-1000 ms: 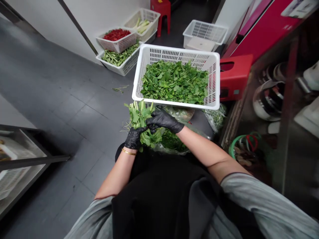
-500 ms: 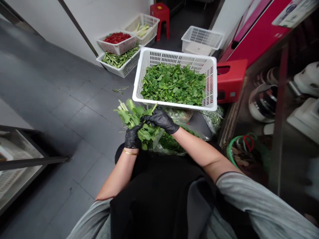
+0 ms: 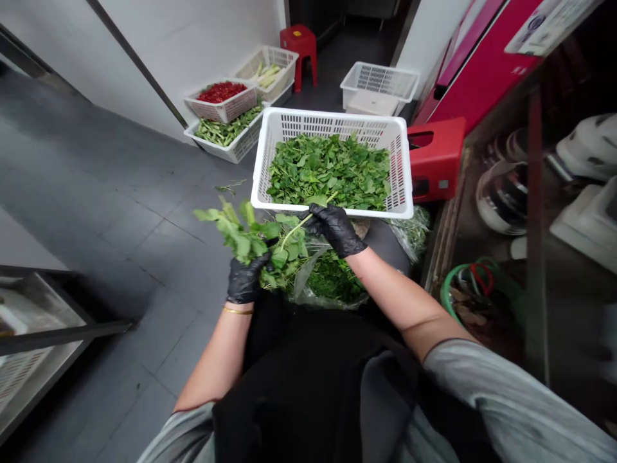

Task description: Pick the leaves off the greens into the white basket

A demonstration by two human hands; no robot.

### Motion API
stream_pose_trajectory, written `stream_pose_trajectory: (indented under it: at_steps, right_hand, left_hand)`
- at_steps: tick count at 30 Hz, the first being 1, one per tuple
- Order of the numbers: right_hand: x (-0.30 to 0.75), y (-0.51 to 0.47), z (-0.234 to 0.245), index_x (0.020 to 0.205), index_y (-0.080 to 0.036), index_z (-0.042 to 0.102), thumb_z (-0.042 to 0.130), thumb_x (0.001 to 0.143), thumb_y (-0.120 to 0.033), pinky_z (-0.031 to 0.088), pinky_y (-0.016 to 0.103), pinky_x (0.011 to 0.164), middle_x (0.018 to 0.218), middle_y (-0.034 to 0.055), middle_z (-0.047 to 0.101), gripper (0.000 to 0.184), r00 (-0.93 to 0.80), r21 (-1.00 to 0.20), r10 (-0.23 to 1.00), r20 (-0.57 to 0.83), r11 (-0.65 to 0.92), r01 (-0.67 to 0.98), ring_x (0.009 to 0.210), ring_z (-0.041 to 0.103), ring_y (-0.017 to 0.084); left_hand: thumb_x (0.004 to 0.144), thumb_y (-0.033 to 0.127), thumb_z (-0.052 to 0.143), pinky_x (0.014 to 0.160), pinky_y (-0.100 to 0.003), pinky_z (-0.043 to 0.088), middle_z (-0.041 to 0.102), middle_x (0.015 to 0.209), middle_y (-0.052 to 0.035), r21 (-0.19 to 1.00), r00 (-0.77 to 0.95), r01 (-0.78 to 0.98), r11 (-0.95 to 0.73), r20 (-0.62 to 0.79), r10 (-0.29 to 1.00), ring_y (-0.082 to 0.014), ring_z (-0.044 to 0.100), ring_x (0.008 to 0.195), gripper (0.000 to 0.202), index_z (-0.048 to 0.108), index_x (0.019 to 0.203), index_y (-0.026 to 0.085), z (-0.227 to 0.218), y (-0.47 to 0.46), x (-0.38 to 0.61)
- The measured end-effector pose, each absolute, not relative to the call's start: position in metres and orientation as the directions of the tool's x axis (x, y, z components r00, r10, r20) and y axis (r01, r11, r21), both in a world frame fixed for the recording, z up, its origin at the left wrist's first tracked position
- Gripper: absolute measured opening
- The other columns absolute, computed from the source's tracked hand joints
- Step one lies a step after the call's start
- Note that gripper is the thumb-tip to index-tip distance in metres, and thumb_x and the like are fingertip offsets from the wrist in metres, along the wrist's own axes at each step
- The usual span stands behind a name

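Observation:
In a black glove, my left hand (image 3: 247,276) is closed around a bunch of leafy greens (image 3: 241,235), stems pointing up and to the left. My right hand (image 3: 336,228), gloved too, pinches a single green stem (image 3: 297,231) near the basket's front rim. That stem slants down toward the bunch. Just beyond is a white plastic basket (image 3: 332,211) that holds a wide layer of loose leaves (image 3: 332,170). Below my hands lies an open clear plastic bag (image 3: 308,273) with more greens (image 3: 335,276) in it.
A red stool (image 3: 441,161) lies under the basket's right side. Against the wall stand baskets of red chillies (image 3: 222,92), green vegetables (image 3: 229,128) and pale stalks (image 3: 267,75). A metal shelf unit (image 3: 535,225) lines the right, with a green basket (image 3: 448,289) on it.
My right hand has moved away from the bunch, right toward the basket rim, with a stem drawn out in its fingers. My left hand has shifted slightly left with the bunch.

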State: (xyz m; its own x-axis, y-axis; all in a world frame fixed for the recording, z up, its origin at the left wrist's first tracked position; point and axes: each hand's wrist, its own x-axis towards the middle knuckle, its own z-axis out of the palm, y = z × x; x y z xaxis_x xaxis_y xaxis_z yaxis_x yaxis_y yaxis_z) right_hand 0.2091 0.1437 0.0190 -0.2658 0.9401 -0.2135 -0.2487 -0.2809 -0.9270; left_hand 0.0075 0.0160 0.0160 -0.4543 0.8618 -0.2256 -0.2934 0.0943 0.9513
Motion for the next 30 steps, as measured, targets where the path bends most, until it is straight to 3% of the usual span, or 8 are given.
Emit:
stream_pose_trajectory:
  at_steps: [4,6,8,12,18,24,27,30]
  right_hand:
    - [0.195,0.133,0.028,0.084,-0.015,0.073,0.076,0.070,-0.058,0.041,0.021,0.045,0.065,0.0011,0.068,0.045,-0.234,-0.953,0.962,-0.139,-0.194,-0.234,0.048,0.052,0.009]
    - [0.194,0.132,0.032,0.095,-0.017,0.073,0.083,0.063,-0.052,0.042,0.020,0.048,0.072,-0.0014,0.070,0.047,-0.336,-0.970,0.940,-0.055,-0.130,-0.204,0.052,0.052,0.008]
    - [0.195,0.136,0.035,0.099,-0.018,0.073,0.089,0.057,-0.044,0.045,0.020,0.051,0.077,-0.0020,0.071,0.052,-0.531,-0.983,0.847,-0.017,-0.112,-0.146,0.056,0.053,0.008]
    - [0.211,0.156,0.038,0.077,-0.014,0.072,0.087,0.062,-0.043,0.047,0.022,0.052,0.067,0.0008,0.068,0.036,-0.755,-0.993,0.655,-0.017,-0.100,-0.065,0.057,0.056,0.011]
    - [0.258,0.182,0.037,0.073,-0.016,0.069,0.081,0.068,-0.045,0.034,0.019,0.041,0.071,0.0010,0.068,0.032,-0.310,-0.951,0.950,-0.039,-0.131,-0.281,0.053,0.048,0.008]
    - [0.234,0.178,0.044,0.093,-0.021,0.071,0.085,0.062,-0.050,0.043,0.018,0.048,0.081,-0.0014,0.067,0.045,-0.409,-0.852,0.906,-0.112,-0.299,-0.429,0.060,0.050,0.008]
    - [0.226,0.189,0.053,0.079,-0.018,0.066,0.090,0.054,-0.046,0.040,0.018,0.049,0.075,-0.0020,0.065,0.045,-0.496,-0.879,0.855,-0.152,-0.347,-0.328,0.057,0.048,0.007]
    - [0.239,0.204,0.061,0.074,-0.015,0.066,0.092,0.050,-0.038,0.038,0.019,0.048,0.066,-0.0043,0.061,0.043,-0.617,-0.968,0.770,-0.161,-0.244,-0.051,0.055,0.048,0.007]
  left_hand:
    - [0.055,0.024,0.095,0.086,-0.038,0.060,0.081,0.097,-0.0046,0.966,-0.435,-0.243,0.091,-0.192,0.879,-0.0265,0.074,0.093,0.041,0.081,0.093,0.021,0.016,0.034,0.038]
    - [0.053,0.024,0.095,0.091,-0.040,0.059,0.081,0.097,-0.0045,0.964,-0.423,-0.248,0.098,-0.199,0.884,-0.0280,0.074,0.098,0.039,0.081,0.089,0.022,0.022,0.041,0.043]
    - [0.050,0.024,0.095,0.084,-0.038,0.061,0.081,0.091,-0.0029,0.957,-0.419,-0.268,0.109,-0.218,0.881,-0.0271,0.075,0.090,0.036,0.081,0.083,0.023,0.031,0.046,0.043]
    - [0.047,0.025,0.094,0.057,-0.030,0.058,0.078,0.074,0.0000,0.936,-0.410,-0.315,0.158,-0.284,0.867,-0.0200,0.070,0.064,0.032,0.081,0.076,0.022,0.047,0.045,0.036]
    - [0.048,0.030,0.094,0.054,-0.027,0.055,0.079,0.077,-0.0023,0.916,-0.433,-0.362,0.174,-0.330,0.839,-0.0188,0.070,0.065,0.034,0.082,0.079,0.019,0.048,0.042,0.026]
    - [0.052,0.026,0.093,0.047,-0.026,0.047,0.076,0.070,0.0002,0.994,-0.517,-0.081,0.073,-0.105,0.850,-0.0153,0.061,0.053,0.026,0.076,0.072,0.022,0.041,0.052,0.040]
    - [0.054,0.026,0.090,0.044,-0.027,0.045,0.075,0.069,-0.0005,0.999,-0.488,-0.034,0.040,-0.051,0.871,-0.0151,0.059,0.049,0.024,0.072,0.070,0.022,0.042,0.060,0.043]
    - [0.054,0.024,0.088,0.045,-0.026,0.046,0.073,0.066,-0.0012,0.996,-0.496,0.046,0.070,-0.038,0.867,-0.0152,0.058,0.049,0.023,0.071,0.069,0.021,0.048,0.071,0.036]
